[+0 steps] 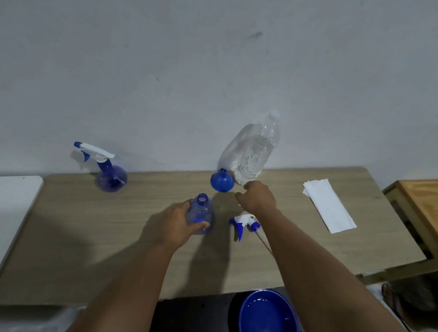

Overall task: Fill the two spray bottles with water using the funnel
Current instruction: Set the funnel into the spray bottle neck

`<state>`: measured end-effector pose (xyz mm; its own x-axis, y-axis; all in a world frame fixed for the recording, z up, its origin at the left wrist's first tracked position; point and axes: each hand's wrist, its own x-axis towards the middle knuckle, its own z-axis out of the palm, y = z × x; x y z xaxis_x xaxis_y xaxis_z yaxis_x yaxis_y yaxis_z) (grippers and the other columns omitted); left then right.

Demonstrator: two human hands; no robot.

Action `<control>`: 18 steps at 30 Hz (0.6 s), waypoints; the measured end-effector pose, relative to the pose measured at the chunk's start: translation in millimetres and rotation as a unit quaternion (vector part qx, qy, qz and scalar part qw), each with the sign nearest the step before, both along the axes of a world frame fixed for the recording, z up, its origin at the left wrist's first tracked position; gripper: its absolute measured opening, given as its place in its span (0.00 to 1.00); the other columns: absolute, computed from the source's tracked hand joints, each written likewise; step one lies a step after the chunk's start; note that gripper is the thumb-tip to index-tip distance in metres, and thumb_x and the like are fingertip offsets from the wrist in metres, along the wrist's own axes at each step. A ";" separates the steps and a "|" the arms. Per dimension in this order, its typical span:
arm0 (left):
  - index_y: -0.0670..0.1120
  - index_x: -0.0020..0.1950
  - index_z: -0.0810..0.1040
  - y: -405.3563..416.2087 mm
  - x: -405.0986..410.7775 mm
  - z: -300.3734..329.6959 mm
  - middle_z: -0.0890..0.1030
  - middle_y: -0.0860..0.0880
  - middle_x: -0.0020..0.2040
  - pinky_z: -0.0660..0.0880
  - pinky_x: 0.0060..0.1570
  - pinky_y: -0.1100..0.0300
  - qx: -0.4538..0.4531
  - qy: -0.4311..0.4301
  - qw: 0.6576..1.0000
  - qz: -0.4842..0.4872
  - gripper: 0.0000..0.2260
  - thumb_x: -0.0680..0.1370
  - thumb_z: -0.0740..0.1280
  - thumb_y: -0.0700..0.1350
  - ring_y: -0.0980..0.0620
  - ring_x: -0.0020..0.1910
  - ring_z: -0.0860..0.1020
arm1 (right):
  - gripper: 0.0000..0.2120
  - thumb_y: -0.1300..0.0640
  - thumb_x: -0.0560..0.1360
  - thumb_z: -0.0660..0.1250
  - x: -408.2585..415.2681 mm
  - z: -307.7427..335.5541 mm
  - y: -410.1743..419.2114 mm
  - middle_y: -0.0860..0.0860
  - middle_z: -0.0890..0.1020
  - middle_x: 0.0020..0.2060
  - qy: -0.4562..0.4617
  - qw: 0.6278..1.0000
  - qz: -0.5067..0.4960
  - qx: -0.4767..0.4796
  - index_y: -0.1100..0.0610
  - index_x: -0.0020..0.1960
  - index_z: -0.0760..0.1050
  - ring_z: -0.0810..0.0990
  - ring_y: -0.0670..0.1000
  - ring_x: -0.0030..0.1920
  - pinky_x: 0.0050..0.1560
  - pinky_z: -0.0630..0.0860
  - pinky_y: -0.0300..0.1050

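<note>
Fingers of our left hand (178,222) curl around the open, translucent blue spray bottle (200,214), upright mid-table with its trigger head (243,222) lying just beside it. Behind stand the blue funnel (221,182), mouth toward us, touching the clear water bottle (256,153); a second, capped spray bottle (110,172) stands far left, white paper (328,204) lies right. Our right hand (257,198) reaches between funnel and water bottle, fingers loosely bent, holding nothing.

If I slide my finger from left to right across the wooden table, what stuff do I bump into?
Capped spray bottle → left hand gripping the open spray bottle → blue funnel → unscrewed spray head → right hand by the water bottle → white paper.
</note>
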<state>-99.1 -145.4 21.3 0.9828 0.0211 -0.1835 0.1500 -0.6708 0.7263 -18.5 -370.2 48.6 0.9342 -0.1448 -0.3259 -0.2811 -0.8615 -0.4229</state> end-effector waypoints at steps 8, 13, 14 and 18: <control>0.52 0.61 0.80 13.0 16.8 -17.2 0.77 0.66 0.41 0.66 0.41 0.79 0.008 -0.060 0.998 -0.033 0.26 0.66 0.81 0.56 0.72 0.41 0.75 | 0.27 0.63 0.76 0.68 60.0 -32.1 45.9 0.60 0.76 0.68 0.002 0.992 0.117 0.040 0.60 0.74 0.66 0.78 0.63 0.65 0.62 0.77 0.55; 0.51 0.65 0.79 12.8 19.8 -23.3 0.82 0.56 0.50 0.66 0.41 0.73 0.006 -0.062 0.997 -0.037 0.29 0.66 0.81 0.56 0.57 0.47 0.78 | 0.25 0.58 0.76 0.69 58.4 -41.5 50.8 0.57 0.78 0.65 -0.007 0.989 0.131 -0.061 0.54 0.72 0.70 0.79 0.61 0.64 0.58 0.80 0.56; 0.51 0.64 0.79 12.8 19.4 -22.9 0.81 0.57 0.48 0.66 0.40 0.75 0.009 -0.065 0.997 -0.032 0.29 0.66 0.81 0.57 0.59 0.45 0.76 | 0.22 0.56 0.76 0.70 55.4 -41.7 49.0 0.56 0.80 0.62 -0.016 0.989 0.126 -0.074 0.54 0.69 0.73 0.79 0.60 0.63 0.55 0.79 0.54; 0.53 0.64 0.79 11.4 19.7 -24.1 0.84 0.53 0.50 0.65 0.39 0.74 0.032 -0.063 0.997 -0.032 0.29 0.65 0.80 0.60 0.52 0.48 0.80 | 0.27 0.48 0.74 0.74 47.5 -40.1 45.2 0.56 0.76 0.63 -0.008 0.984 0.127 -0.125 0.54 0.69 0.72 0.76 0.60 0.64 0.54 0.76 0.54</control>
<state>-79.4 -134.0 -2.8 0.9977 -0.0341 -0.0585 0.0159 -0.7217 0.6921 29.0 -324.9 8.6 0.9554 0.0203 -0.2947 -0.0384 -0.9806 -0.1920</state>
